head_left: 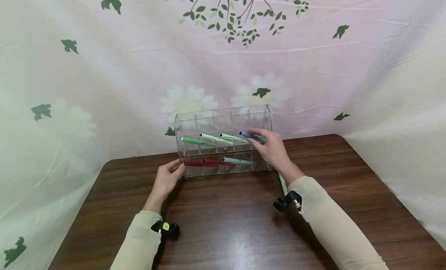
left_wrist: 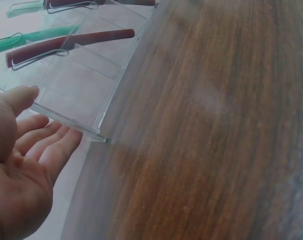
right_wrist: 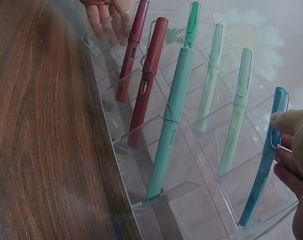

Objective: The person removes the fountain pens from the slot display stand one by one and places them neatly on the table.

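A clear acrylic pen rack (head_left: 223, 113) with two tiers of slots stands at the back of the table. My left hand (head_left: 168, 178) holds the rack's left side edge, thumb in front and fingers behind (left_wrist: 56, 145). Between thumb and fingers, my right hand (head_left: 273, 148) pinches a blue pen (right_wrist: 264, 167) by its cap at the upper tier's right part; the pen's lower end reaches into a slot. Left of it lie two pale green pens (right_wrist: 236, 112) and a green pen (head_left: 198, 141). The lower tier carries two dark red pens (right_wrist: 148, 82) and a light teal pen (right_wrist: 171, 117).
On the brown wooden table (head_left: 226, 223), a pale green pen (head_left: 282, 185) lies right of the rack, partly hidden by the right wrist. Patterned cloth (head_left: 139, 88) hangs close behind the rack and along both sides of the table.
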Tool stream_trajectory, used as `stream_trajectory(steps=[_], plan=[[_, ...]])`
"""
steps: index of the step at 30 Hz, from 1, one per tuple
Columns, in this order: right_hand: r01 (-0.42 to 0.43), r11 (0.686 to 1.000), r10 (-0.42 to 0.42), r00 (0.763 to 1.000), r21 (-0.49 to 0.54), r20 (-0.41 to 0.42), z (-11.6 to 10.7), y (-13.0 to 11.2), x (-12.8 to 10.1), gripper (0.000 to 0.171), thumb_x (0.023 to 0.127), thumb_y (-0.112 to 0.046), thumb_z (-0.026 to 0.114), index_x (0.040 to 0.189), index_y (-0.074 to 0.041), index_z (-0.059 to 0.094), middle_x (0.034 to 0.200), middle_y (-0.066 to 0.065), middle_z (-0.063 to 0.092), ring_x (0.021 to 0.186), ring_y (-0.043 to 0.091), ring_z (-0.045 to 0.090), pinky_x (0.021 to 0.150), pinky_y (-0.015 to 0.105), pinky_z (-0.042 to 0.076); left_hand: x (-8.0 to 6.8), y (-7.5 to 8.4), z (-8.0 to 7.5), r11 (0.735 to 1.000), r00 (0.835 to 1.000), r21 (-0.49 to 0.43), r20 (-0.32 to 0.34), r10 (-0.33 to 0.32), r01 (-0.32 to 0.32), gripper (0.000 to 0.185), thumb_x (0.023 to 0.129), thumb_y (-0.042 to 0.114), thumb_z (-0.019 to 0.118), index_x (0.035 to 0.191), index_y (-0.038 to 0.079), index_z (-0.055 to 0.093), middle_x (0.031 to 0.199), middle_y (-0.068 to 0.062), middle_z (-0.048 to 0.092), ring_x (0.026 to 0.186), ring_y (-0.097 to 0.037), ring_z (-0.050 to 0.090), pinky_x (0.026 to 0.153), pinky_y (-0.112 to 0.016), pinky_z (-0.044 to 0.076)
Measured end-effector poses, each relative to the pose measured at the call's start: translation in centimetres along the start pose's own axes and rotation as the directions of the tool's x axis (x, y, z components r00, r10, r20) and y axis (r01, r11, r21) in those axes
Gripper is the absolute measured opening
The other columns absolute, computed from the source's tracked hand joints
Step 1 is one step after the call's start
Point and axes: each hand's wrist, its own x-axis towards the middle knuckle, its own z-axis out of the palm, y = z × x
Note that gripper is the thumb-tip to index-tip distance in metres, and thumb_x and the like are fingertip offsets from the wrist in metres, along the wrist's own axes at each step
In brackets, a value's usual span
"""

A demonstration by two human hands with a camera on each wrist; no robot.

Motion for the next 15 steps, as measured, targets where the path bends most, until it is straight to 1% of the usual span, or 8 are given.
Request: stream_trajectory(steps=[3,9,12,15], plan=[[-0.003,1.0,0.003,1.0,-0.021,-0.002,0.18,-0.03,0.07,0.033,0.1,-0.012,0.079,0.132,-0.005,0.077,0.13,0.02,0.077,0.112,0.039,0.076,0.088,0.055,0.066,-0.02,-0.12,0.0,1.0,1.0,-0.003,0.003,0.007,-0.007,0.049,0.112,0.012,0.058,0.157,-0.008,0.049,0.15,-0.03,0.061,0.138,-0.039,0.063,0.104,-0.028,0.06],[0.008,0.999,-0.009,1.0,-0.046,-0.017,0.46,-0.05,0.18,0.03,0.1,-0.01,0.079,0.129,-0.005,0.078,0.128,0.02,0.077,0.113,0.039,0.076,0.089,0.055,0.066,0.0,-0.17,-0.09,1.0,1.0,-0.009,0.001,0.001,-0.001,0.048,0.113,0.013,0.058,0.156,-0.006,0.052,0.149,-0.027,0.063,0.137,-0.036,0.065,0.104,-0.027,0.059],[0.04,0.998,-0.042,0.998,-0.051,-0.038,0.58,0.07,0.19,0.028,0.099,-0.008,0.079,0.127,-0.004,0.079,0.126,0.02,0.078,0.112,0.039,0.076,0.089,0.055,0.065,-0.08,-0.13,-0.09,1.0,1.0,-0.008,-0.002,0.008,-0.008,0.048,0.113,0.013,0.058,0.156,-0.006,0.052,0.149,-0.027,0.063,0.137,-0.035,0.065,0.102,-0.025,0.059],[0.089,0.995,-0.092,0.993,-0.044,-0.076,0.72,0.31,0.25,0.026,0.097,-0.005,0.081,0.123,-0.003,0.08,0.123,0.02,0.079,0.11,0.039,0.076,0.089,0.055,0.065,-0.22,-0.02,-0.04,0.999,0.999,0.003,-0.006,0.033,-0.033,0.048,0.112,0.013,0.059,0.155,-0.008,0.052,0.148,-0.028,0.063,0.136,-0.037,0.065,0.1,-0.024,0.06]])
